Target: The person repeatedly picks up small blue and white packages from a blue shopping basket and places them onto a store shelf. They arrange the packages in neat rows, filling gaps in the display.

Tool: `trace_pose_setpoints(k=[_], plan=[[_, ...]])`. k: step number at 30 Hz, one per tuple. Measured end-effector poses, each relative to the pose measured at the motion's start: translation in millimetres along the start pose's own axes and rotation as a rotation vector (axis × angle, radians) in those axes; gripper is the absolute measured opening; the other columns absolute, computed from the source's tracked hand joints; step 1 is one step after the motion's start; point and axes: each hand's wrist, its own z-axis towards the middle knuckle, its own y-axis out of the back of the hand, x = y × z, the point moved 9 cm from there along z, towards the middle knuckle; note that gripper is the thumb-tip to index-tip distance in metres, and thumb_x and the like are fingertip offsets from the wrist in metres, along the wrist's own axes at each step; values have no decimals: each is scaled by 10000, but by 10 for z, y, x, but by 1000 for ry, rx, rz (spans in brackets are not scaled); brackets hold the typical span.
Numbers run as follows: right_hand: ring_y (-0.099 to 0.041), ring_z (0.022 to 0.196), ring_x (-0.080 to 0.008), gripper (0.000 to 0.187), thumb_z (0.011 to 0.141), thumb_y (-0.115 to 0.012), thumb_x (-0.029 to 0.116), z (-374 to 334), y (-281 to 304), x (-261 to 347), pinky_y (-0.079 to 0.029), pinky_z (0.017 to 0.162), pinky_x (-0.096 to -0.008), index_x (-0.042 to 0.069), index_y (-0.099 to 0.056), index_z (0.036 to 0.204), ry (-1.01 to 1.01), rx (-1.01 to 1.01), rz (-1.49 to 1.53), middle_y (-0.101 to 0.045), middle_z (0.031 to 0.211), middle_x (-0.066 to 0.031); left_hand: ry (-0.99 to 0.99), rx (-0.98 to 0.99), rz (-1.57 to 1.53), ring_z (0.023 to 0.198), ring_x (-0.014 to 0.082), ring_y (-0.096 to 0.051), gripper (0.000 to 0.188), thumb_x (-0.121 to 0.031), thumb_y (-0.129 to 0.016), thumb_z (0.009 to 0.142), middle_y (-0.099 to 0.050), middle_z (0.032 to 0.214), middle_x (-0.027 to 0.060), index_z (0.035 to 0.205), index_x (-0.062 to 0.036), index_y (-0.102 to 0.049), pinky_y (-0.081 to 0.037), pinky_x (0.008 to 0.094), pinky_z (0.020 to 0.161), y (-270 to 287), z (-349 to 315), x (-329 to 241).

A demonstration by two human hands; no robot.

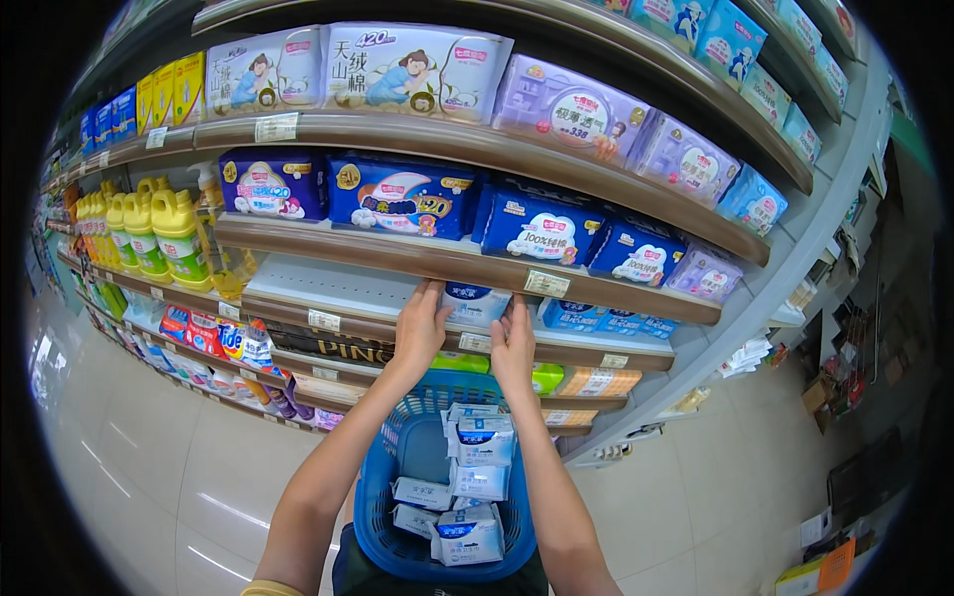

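A white-and-blue soft pack of wipes (478,304) sits on the shelf straight ahead, under the overhanging shelf above it. My left hand (422,323) lies along its left side and my right hand (514,343) along its right side. The fingers of both are stretched out flat, their tips reaching in under the upper shelf; neither is closed around the pack. How firmly they touch it I cannot tell. Below and between my forearms is a blue plastic basket (375,497) with several similar packs (468,536) in it, stacked mostly along its right side.
Blue packs (606,318) stand to the right on the same shelf. The upper shelf edge (477,266) overhangs my fingers. Purple and dark blue packages (402,196) fill the shelves above. Yellow-capped jugs (177,238) stand at left. Pale floor tiles (199,477) lie below, and cartons (825,397) at right.
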Motion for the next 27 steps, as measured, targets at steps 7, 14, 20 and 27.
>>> trace_pose_setpoints(k=[7,14,20,27], plan=[[-580,1120,-456,568,937,-613,39,-17,-8,101,-420,1043,-531,-17,-416,1466,160,20,-440,-516,1376,-300,-21,91,231,1016,458,-657,500,-31,-719,820,-604,1298,293,1306,1,-605,-544,521,837,-204,68,-22],[-575,1104,-451,591,898,-645,57,123,-40,-153,-398,1047,-552,-58,-422,1433,78,75,-520,-571,1245,-316,97,281,211,978,448,-669,467,-48,-700,833,-624,1286,260,1285,27,-606,-545,529,845,-527,63,107],[-564,1100,-457,616,886,-633,22,152,23,-123,-400,1032,-553,-71,-397,1447,51,52,-488,-559,1273,-323,75,285,202,1086,448,-627,504,-34,-706,823,-621,1299,245,1303,58,-583,-523,514,911,-520,77,26],[-442,1345,-440,541,982,-591,87,-159,284,264,-337,1143,-489,1,-414,1486,87,-50,-279,-454,1463,-245,-109,73,42,1237,444,-542,481,56,-646,863,-613,1306,259,1336,73,-564,-469,475,1031,-108,-100,-345]])
